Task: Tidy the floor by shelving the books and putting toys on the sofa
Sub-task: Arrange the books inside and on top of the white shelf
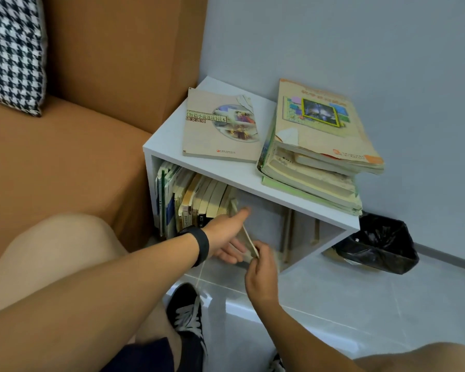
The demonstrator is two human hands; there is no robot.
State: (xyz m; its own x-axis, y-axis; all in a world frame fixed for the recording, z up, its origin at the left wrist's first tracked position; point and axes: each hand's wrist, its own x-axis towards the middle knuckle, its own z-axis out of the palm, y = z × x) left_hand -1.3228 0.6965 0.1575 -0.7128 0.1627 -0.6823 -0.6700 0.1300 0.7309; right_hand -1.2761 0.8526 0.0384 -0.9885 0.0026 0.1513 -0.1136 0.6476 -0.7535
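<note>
A white open shelf unit (253,181) stands beside the brown sofa (65,157). A row of upright books (193,200) fills the left of its compartment. Both hands hold one thin pale book (249,240) tilted at the compartment's mouth, right of that row. My left hand (226,234), with a black wristband, grips its upper side, thumb pointing into the shelf. My right hand (261,269) pinches its lower corner. On top of the shelf lie a single book (220,124) and a stack of books (317,146).
A black-lined waste bin (379,245) sits on the floor right of the shelf, against the grey wall. A houndstooth cushion (11,49) rests on the sofa. My knees and a black shoe (185,312) are on the pale tiled floor (360,304).
</note>
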